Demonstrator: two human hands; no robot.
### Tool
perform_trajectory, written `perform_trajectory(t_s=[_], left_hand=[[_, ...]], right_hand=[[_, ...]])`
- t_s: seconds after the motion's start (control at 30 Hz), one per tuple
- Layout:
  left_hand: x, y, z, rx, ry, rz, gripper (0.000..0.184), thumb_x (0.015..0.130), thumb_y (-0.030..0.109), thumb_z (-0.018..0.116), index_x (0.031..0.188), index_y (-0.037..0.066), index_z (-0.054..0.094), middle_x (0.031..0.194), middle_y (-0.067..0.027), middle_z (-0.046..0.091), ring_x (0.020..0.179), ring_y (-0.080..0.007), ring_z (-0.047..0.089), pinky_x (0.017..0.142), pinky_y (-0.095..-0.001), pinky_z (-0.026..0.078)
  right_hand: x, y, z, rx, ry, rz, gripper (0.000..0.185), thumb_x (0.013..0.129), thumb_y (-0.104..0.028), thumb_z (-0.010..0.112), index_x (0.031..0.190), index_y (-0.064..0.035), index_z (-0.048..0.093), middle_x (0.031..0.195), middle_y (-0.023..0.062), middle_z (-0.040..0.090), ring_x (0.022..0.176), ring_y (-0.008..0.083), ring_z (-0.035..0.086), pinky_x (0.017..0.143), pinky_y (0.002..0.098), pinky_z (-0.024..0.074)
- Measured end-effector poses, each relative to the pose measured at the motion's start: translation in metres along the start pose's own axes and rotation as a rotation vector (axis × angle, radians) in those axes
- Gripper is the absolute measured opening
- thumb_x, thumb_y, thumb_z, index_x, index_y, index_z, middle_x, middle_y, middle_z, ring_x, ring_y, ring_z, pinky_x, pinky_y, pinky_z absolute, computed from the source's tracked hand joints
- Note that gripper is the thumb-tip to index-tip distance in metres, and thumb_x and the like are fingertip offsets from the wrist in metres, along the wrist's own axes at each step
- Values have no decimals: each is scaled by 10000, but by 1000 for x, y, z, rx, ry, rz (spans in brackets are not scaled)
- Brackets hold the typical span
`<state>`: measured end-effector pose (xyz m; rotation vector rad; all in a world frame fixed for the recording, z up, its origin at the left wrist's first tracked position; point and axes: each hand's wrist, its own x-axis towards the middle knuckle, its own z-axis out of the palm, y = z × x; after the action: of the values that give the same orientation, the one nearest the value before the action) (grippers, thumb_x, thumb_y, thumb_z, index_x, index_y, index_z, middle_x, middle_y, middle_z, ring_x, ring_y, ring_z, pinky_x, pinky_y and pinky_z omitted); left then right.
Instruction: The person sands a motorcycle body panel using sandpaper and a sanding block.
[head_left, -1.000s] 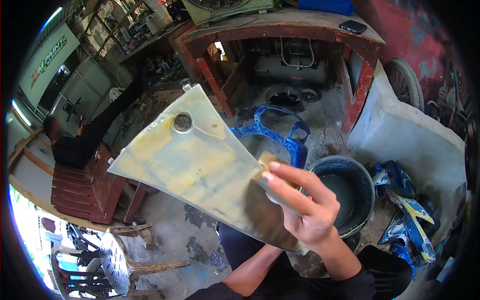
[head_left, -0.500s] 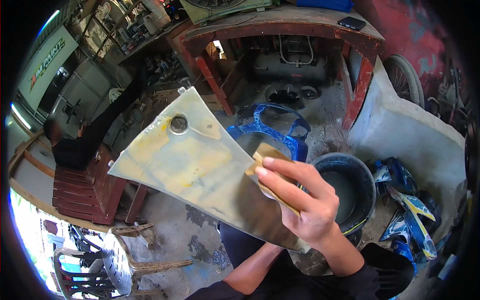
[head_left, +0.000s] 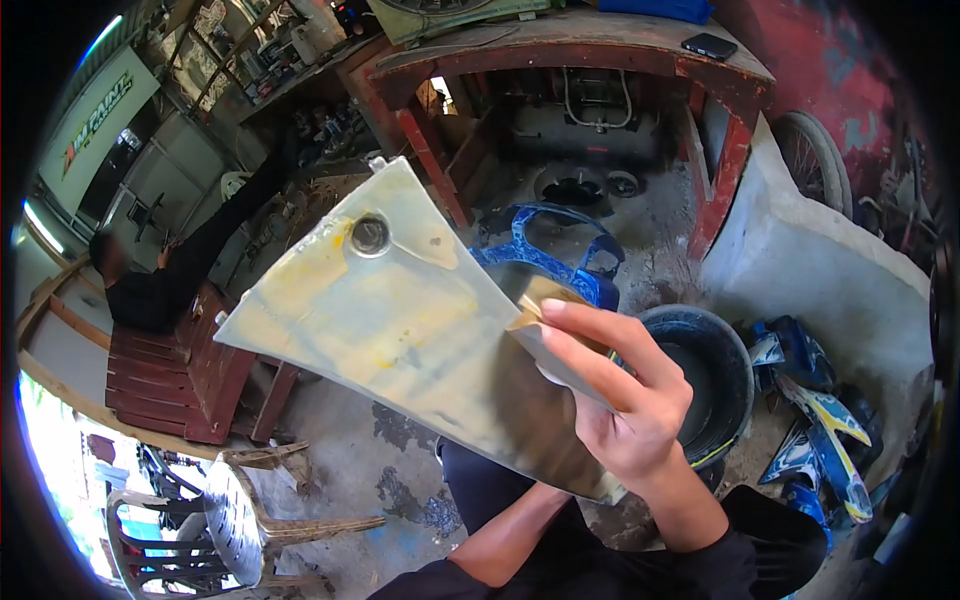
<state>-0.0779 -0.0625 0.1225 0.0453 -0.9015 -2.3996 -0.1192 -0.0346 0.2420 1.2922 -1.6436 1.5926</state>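
Note:
A pale plastic panel [head_left: 340,290], flared at its upper left and darker toward its lower right, is held up in front of me. It has yellowish patches and a round metal-rimmed hole [head_left: 370,236] near its top corner. My right hand [head_left: 630,395] pinches a folded piece of brown sandpaper [head_left: 545,300] at the panel's right edge, fingertips on top of the fold. My left forearm [head_left: 510,540] comes up from below and passes behind the panel's lower part. The panel hides my left hand and its fingers.
Right of the panel stands a dark bucket [head_left: 715,375] of cloudy liquid. Blue fairing pieces [head_left: 825,435] lie beyond it, and another blue part [head_left: 550,255] is behind the panel. A red workbench [head_left: 570,50] stands ahead. A person [head_left: 145,290] sits left, near a plastic chair [head_left: 235,520].
My right hand with the sandpaper has shifted a little right and down along the panel. The panel's top corner has tilted slightly up and to the right.

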Motion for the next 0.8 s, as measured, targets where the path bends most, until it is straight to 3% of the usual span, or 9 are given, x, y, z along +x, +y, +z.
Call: perform_trajectory(t_s=[0.17, 0.63, 0.8], left_hand=[[8, 3, 7, -23, -17, 27, 385, 980, 433, 461, 1097, 71, 522, 1021, -50, 518, 945, -159, 507, 828, -302, 428], [9, 7, 17, -75, -19, 59, 390, 973, 442, 465, 1079, 72, 524, 1001, -51, 516, 926, -160, 504, 817, -303, 426], [14, 11, 22, -104, -23, 87, 392, 971, 446, 466, 1072, 72, 525, 994, -51, 516, 919, -161, 503, 813, -303, 425]], right_hand=[[-12, -1, -4, 2, -76, 12, 347, 701, 107, 680, 1027, 4, 742, 1057, 179, 707, 900, 292, 698, 799, 340, 553], [6, -2, -3, -38, -26, -9, 361, 722, 112, 653, 1046, -19, 744, 1079, 167, 704, 930, 293, 699, 787, 348, 563], [-17, -3, -6, -57, -111, 13, 393, 684, 105, 652, 1034, -35, 763, 1060, 148, 705, 916, 279, 685, 819, 360, 538]])
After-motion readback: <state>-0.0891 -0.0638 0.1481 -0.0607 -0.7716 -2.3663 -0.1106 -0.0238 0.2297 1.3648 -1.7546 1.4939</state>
